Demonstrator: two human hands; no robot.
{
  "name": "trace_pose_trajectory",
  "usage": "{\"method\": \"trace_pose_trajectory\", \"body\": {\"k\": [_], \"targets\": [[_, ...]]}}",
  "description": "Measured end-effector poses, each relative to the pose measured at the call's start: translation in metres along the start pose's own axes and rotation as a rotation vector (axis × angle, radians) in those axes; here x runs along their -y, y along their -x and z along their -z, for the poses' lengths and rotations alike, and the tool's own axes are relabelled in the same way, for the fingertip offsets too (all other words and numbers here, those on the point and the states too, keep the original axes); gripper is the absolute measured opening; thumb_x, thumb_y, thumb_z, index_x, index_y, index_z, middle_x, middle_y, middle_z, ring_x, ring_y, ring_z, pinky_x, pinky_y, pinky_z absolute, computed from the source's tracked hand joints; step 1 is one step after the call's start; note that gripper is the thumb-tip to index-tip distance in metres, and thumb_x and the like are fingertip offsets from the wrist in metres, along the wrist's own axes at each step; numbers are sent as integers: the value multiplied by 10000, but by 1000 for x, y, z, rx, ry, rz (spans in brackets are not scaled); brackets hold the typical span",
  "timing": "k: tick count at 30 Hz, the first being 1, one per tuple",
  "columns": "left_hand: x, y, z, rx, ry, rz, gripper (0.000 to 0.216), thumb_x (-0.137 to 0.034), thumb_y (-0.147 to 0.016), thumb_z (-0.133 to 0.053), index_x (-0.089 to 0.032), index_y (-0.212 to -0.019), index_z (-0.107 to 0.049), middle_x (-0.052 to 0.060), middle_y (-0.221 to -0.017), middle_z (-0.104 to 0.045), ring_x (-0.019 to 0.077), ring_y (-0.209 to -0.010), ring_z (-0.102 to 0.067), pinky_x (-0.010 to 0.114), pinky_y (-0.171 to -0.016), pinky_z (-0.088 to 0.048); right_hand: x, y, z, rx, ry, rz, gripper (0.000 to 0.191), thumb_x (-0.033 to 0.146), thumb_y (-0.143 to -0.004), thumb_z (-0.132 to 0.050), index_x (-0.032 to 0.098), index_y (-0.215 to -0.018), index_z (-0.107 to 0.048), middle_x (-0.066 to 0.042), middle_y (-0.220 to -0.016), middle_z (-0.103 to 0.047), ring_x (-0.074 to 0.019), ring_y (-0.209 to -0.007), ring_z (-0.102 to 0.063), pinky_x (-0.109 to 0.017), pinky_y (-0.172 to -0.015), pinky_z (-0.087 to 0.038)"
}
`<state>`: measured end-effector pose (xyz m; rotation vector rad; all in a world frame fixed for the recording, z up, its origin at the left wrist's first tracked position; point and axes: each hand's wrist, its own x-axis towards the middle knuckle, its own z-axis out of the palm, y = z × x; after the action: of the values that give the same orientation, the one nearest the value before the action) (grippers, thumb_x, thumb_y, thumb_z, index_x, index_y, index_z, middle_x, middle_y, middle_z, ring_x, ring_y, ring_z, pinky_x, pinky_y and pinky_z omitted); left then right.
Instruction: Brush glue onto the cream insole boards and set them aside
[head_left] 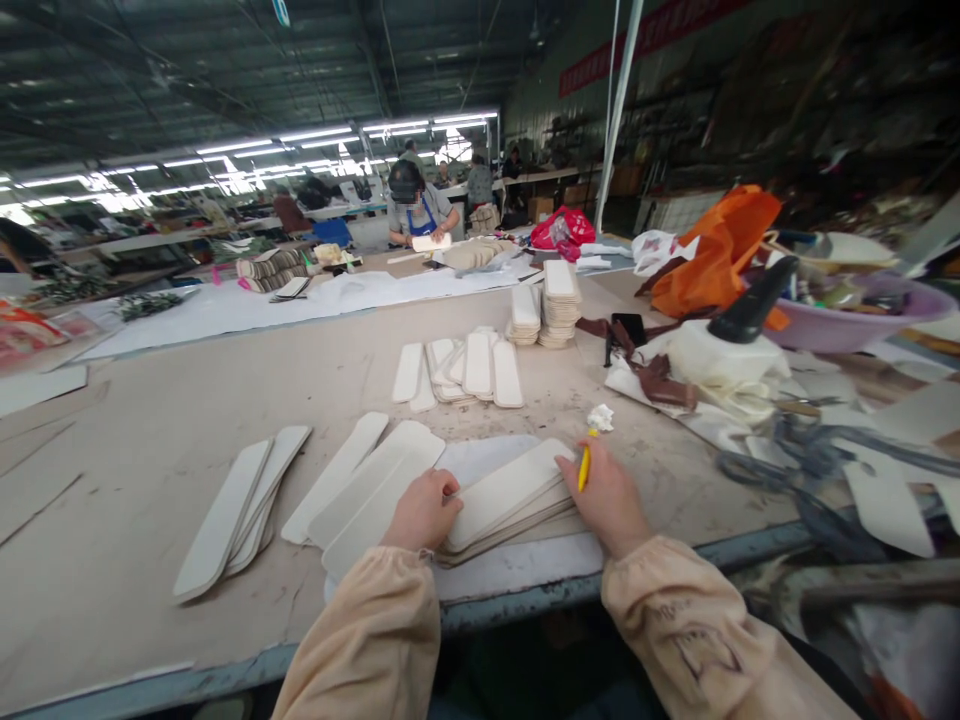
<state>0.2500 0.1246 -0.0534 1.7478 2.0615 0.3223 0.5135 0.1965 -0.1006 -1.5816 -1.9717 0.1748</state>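
A fanned stack of long white strips with rounded ends (517, 490) lies before me near the table's front edge. At its left end is my left hand (425, 508), fingers curled in against the top white strip. My right hand (611, 500) is closed around a slim yellow pen-like tool (584, 468), with its fingertips at the stack's right end. Left of my left hand, wider white pieces (382, 490) overlap one another. Farther left lies a small fan of similar strips (232, 520). Part of a white sheet (525, 565) shows under the stack.
Several strips (480, 365) and two taller piles (559, 300) stand beyond my hands. A crumpled white scrap (600, 417) lies near my right hand. Rightward are a white bottle with a black nozzle (727, 360), grey-handled scissors (810, 465) and a purple basin (847, 325). A co-worker (420, 210) sits opposite.
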Motion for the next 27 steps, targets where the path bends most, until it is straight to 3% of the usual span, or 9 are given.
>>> {"method": "trace_pose_trajectory", "body": {"k": [4, 8, 14, 18, 23, 25, 27], "targets": [[-6, 6, 3, 0, 22, -27, 87, -111, -759, -610, -190, -793, -600, 7, -821, -626, 154, -792, -575, 261, -734, -411, -6, -3, -7, 15, -109, -101, 369, 434, -904, -501, 160, -1151, -521, -113, -864, -670, -289, -780, -658, -412, -702, -508], [-8, 13, 5, -11, 110, -35, 90, -105, -755, -576, -194, -757, -572, -18, -749, -601, 135, -722, -551, 241, -669, -382, -5, -3, -10, -52, -268, -56, 371, 425, -854, -560, 188, -1136, -517, -113, -967, -666, -292, -868, -656, -446, -771, -517], [-13, 29, 9, -1, 656, 35, 84, -177, -665, -602, -186, -708, -531, -56, -608, -481, 107, -589, -440, 225, -571, -317, 11, -18, 13, -198, -869, -126, 442, 393, -783, -713, 235, -1127, -484, -112, -1187, -636, -207, -897, -635, -400, -822, -517], [-29, 44, 4, 206, 1188, 64, 266, -207, -569, -652, -153, -828, -623, -19, -657, -581, 121, -612, -511, 216, -558, -330, 29, -43, 40, -231, -1245, -109, 444, 307, -742, -766, 273, -1048, -446, -70, -1149, -673, -211, -1078, -627, -375, -866, -502], [-60, 56, -24, 546, 1623, 32, 398, -239, -555, -717, -101, -928, -726, 86, -761, -704, 191, -683, -641, 252, -622, -438, 53, -64, 59, -202, -1379, -72, 434, 273, -746, -755, 288, -1025, -422, -39, -1105, -688, -217, -1214, -577, -403, -952, -473], [-70, 59, -40, 586, 1670, 61, 374, -340, -630, -756, -83, -901, -747, 121, -776, -717, 204, -694, -663, 267, -647, -465, 62, -64, 58, -171, -1428, -108, 433, 279, -750, -755, 287, -1019, -416, -38, -1100, -697, -208, -1180, -601, -400, -956, -473], [-76, 60, -54, 543, 1683, 92, 421, -447, -696, -762, -75, -894, -756, 145, -774, -724, 230, -726, -686, 307, -705, -498, 71, -62, 53, -130, -1457, -132, 432, 292, -752, -763, 284, -1014, -420, -35, -1092, -702, -198, -1154, -614, -383, -958, -469]]}}
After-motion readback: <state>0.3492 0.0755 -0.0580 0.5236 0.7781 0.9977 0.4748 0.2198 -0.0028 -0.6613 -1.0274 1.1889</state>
